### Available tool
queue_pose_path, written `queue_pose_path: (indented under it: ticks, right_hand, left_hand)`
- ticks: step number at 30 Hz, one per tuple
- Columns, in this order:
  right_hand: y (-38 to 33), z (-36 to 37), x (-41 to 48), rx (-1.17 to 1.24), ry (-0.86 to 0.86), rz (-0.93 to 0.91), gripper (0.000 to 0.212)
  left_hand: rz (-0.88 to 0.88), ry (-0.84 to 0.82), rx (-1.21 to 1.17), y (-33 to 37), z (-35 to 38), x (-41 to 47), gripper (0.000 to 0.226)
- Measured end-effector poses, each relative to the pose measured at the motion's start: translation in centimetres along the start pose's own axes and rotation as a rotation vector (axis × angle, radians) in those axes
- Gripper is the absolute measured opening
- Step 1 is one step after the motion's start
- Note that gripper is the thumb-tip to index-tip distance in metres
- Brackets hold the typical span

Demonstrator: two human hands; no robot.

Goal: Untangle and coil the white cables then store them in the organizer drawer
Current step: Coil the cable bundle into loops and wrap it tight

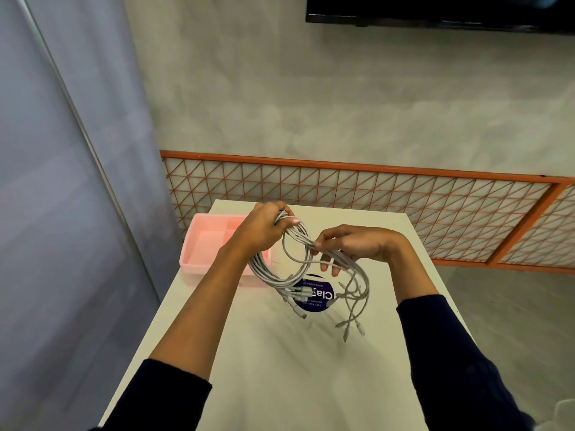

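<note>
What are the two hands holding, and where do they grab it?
White cables: left hand grips the loops' top, right hand pinches strands beside them.

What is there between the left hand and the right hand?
In the head view, only the white cables: their strands run from the left hand, which grips them, to the right hand, which pinches them.

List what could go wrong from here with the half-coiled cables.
1. The left hand grips the white cables only at the top of the loops, so the hanging coil could slip and spring open.
2. The loose plug ends dangle crossed below the right hand, which pinches a few strands. Pulling may tighten a snag.
3. The pink organizer drawer is split into compartments, so one wide bundle may not fit.
</note>
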State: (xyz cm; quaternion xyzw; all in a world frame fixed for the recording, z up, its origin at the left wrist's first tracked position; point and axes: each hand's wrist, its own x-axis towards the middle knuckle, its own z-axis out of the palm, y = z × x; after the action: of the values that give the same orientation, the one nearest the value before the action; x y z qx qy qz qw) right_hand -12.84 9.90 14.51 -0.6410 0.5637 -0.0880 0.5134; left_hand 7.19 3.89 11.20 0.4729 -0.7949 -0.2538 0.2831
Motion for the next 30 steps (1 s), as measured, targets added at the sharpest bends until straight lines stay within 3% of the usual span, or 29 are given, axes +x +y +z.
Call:
queue_pose_path:
  ticks: [4, 8, 11, 15, 22, 27, 30]
  right_hand:
    - [-1.0, 2.0, 1.0, -0.252, -0.012, 0.124, 0.049]
    - [-0.4, 2.5, 2.2, -0.276, 0.3, 0.016, 0.035]
    - [-0.9, 2.2, 2.0, -0.279, 0.343, -0.077, 0.024]
    - [-0.7, 2.3, 1.8, -0.083, 0.259, -0.072, 0.025]
    - [-0.9, 1.7, 1.4, 0.181, 0.461, -0.076, 0.02]
    - [-0.9, 0.2, 1.4, 0.489, 0.344, -0.068, 0.03]
    - [-0.5, 0.0, 1.7, 0.495, 0.339, -0.064, 0.035]
  left_hand:
    - [-0.027, 0.032, 0.094, 0.4, 0.7, 0.2, 0.029]
    - [-0.076, 0.076, 0.177, -0.1, 0.7, 0.4, 0.033]
    - [-0.094, 0.067, 0.22, -0.9, 0.7, 0.2, 0.032]
    - [-0.044, 0.109, 0.22, -1.2, 0.8, -0.1, 0.032]
    - [0.175, 0.197, 0.149, -2.3, 0.9, -0.5, 0.027]
    - [0.297, 0.194, 0.126, -3.0, 0.9, -1.4, 0.038]
    - [0.285, 0.152, 0.138, -2.8, 0.6, -1.4, 0.045]
